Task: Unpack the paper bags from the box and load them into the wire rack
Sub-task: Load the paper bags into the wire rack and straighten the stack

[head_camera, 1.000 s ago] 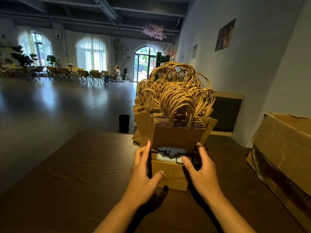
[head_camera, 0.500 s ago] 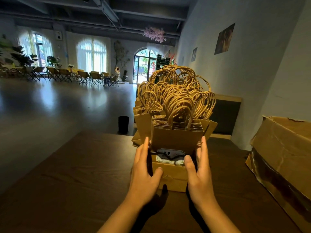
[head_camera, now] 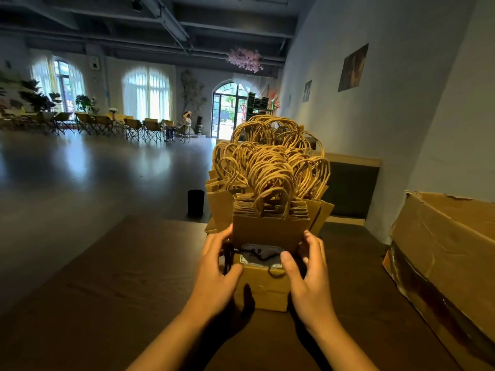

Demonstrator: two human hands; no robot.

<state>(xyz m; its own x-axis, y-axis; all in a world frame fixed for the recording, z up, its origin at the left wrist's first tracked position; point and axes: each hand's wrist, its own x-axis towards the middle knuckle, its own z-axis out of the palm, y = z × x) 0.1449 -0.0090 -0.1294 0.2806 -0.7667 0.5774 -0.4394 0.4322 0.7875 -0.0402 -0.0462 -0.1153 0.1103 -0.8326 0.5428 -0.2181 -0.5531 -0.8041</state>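
A dense stack of brown paper bags (head_camera: 269, 231) with twisted handles stands upright in a black wire rack (head_camera: 228, 259) on the dark table (head_camera: 112, 290). A small label (head_camera: 249, 259) hangs on the rack's front. My left hand (head_camera: 215, 271) grips the stack's left front corner, fingers curled round the side and thumb on the front bag. My right hand (head_camera: 308, 271) grips the right front corner the same way, thumb beside the label. The open cardboard box (head_camera: 444, 253) sits at the table's right edge; its inside is hidden.
More bags fan out behind the front stack. A black bin (head_camera: 195, 202) stands on the floor beyond the table's far edge. A white wall runs along the right. Folding chairs and a seated person are far off across the hall.
My fingers were straight against the stack's sides; now both hands have slid forward and curled round the front corners. The stack and rack stay in place.
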